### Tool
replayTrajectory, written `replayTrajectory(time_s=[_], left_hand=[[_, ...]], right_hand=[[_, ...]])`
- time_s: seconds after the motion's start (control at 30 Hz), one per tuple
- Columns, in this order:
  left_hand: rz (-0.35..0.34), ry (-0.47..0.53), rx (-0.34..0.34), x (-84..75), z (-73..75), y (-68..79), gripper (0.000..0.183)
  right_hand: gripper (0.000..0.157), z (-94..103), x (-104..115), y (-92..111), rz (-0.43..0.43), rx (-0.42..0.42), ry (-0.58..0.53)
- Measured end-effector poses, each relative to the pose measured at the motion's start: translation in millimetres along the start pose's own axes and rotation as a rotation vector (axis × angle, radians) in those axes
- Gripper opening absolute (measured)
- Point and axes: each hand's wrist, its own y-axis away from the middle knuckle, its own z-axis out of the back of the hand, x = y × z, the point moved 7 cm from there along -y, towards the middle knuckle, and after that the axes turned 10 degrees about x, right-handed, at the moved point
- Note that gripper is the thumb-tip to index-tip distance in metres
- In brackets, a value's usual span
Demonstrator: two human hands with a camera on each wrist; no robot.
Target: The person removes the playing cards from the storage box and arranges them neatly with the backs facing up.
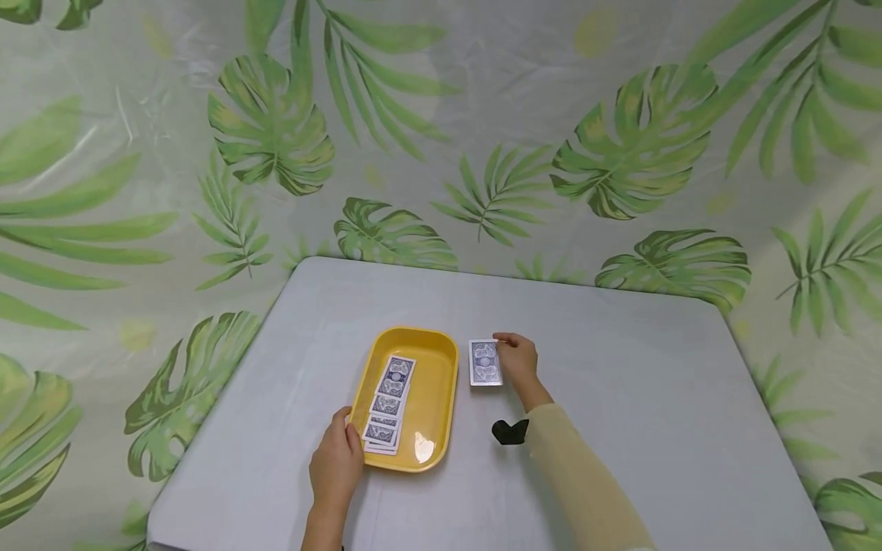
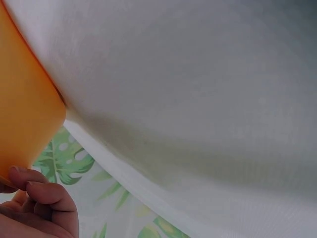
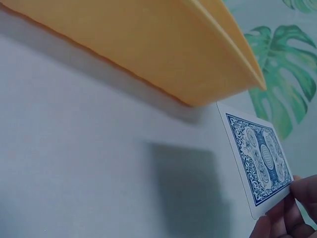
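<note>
A yellow tray (image 1: 441, 413) stands on the white table, with several blue-backed playing cards (image 1: 389, 405) overlapping in a column along its left side. My left hand (image 1: 336, 463) grips the tray's near left rim; in the left wrist view the fingers (image 2: 49, 193) curl at the tray's edge. To the right of the tray, my right hand (image 1: 518, 360) pinches one playing card (image 1: 485, 363) by its right edge. The right wrist view shows this card (image 3: 262, 158) tilted above the table, blue back visible, its shadow beneath.
The white table (image 1: 654, 413) reaches out on both sides of the tray. Behind it hangs a leaf-patterned sheet (image 1: 482, 115). A dark patch (image 1: 510, 432) shows beside the right sleeve (image 1: 579, 474).
</note>
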Motion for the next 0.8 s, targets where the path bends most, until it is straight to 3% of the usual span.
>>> replayTrajectory(time_s=[0.43, 0.6, 0.8], left_hand=[[0.015, 0.004, -0.001, 0.9, -0.5, 0.2, 0.029], [0.003, 0.004, -0.024, 1.0, 1.9, 0.8, 0.028], [0.010, 0.008, -0.003, 0.3, -0.9, -0.2, 0.028]], right_hand=[[0.026, -12.3, -18.0, -1.6, -0.021, 0.011, 0.064], [0.025, -16.4, -16.4, 2.1, 0.005, 0.042, 0.144], [0.026, -16.9, -15.0, 2.5, 0.046, 0.052, 0.239]])
